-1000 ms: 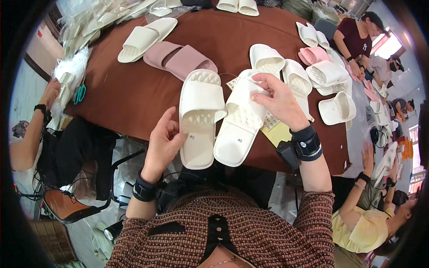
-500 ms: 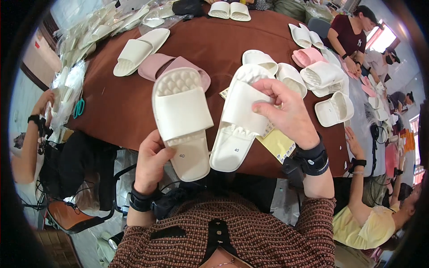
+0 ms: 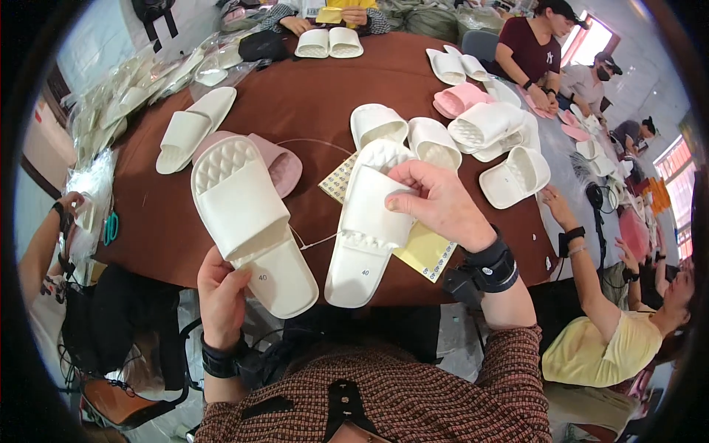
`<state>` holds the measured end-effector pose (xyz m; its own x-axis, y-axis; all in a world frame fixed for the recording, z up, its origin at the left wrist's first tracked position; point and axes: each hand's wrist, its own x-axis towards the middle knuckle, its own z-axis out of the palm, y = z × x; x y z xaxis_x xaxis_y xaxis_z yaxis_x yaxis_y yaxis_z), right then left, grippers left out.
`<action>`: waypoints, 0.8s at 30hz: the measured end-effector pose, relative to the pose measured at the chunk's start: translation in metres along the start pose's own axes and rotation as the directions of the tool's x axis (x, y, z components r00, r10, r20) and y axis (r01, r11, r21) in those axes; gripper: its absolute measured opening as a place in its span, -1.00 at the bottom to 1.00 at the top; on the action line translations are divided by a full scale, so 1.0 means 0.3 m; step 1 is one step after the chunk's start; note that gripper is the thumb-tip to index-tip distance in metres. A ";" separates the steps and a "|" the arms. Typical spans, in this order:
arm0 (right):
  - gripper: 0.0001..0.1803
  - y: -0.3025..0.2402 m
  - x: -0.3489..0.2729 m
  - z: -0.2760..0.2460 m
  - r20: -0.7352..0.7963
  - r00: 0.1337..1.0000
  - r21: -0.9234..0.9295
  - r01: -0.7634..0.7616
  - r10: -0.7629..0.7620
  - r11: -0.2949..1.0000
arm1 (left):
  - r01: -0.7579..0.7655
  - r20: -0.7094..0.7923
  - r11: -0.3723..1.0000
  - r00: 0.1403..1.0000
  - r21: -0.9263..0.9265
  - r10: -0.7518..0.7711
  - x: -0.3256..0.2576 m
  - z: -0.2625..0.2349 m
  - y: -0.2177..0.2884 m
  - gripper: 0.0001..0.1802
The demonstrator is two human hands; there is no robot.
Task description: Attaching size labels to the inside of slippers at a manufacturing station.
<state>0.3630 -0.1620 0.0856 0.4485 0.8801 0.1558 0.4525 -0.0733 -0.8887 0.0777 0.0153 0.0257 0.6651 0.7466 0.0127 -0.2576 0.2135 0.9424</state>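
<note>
My left hand (image 3: 223, 294) pinches the heel end of a white slide slipper (image 3: 249, 215), which leans with its toe up and to the left. My right hand (image 3: 447, 203) grips a second white slipper (image 3: 369, 210) by its strap, thumb on top and fingers at the strap's edge. Both slippers show quilted footbeds and a small dark printed mark near the heel. A thin white cord (image 3: 319, 241) runs between them. Below my right hand lies a yellow sticker sheet (image 3: 428, 252), and another sheet (image 3: 336, 179) is partly hidden behind the right slipper.
Pink slippers (image 3: 284, 168) and a white pair (image 3: 196, 129) lie on the brown tablecloth (image 3: 151, 214). More white slippers (image 3: 484, 124) crowd the right side. Bagged slippers (image 3: 136, 100) pile up at left, near teal scissors (image 3: 111, 228). Co-workers sit around the table.
The view has shifted, so the table sits lower and further left. The two slippers are further apart at the toes, the left one more tilted. A far co-worker's hands have come into view.
</note>
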 end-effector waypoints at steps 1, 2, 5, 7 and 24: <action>-0.69 0.000 -0.004 -0.004 0.007 1.000 -0.017 -0.029 0.029 0.999 | 0.017 -0.015 1.000 1.000 0.026 -0.017 0.002 -0.003 0.000 -0.53; -0.69 0.000 -0.008 -0.009 0.009 1.000 -0.014 -0.020 0.020 1.000 | 0.013 0.016 1.000 1.000 -0.007 -0.013 0.006 -0.006 -0.002 -0.53; -0.76 0.007 -0.022 -0.024 -0.004 0.998 -0.077 -0.064 0.064 0.995 | -0.065 0.003 0.997 0.998 0.029 0.065 0.011 0.001 -0.019 -0.54; -0.77 0.018 -0.031 -0.033 0.050 0.993 0.052 -0.109 0.106 0.993 | -0.070 0.024 0.996 0.997 0.053 0.068 0.013 0.015 -0.029 -0.54; -0.78 0.064 -0.108 -0.511 -0.511 0.851 -0.033 0.123 -0.122 0.992 | 0.145 0.425 0.977 0.883 0.158 -0.199 0.087 0.232 -0.072 -0.47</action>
<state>0.4753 -0.2638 0.1296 0.7201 0.5183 0.4613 0.5291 0.0199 -0.8483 0.1493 -0.0138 0.0291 0.9366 0.3487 -0.0346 -0.0449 0.2172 0.9751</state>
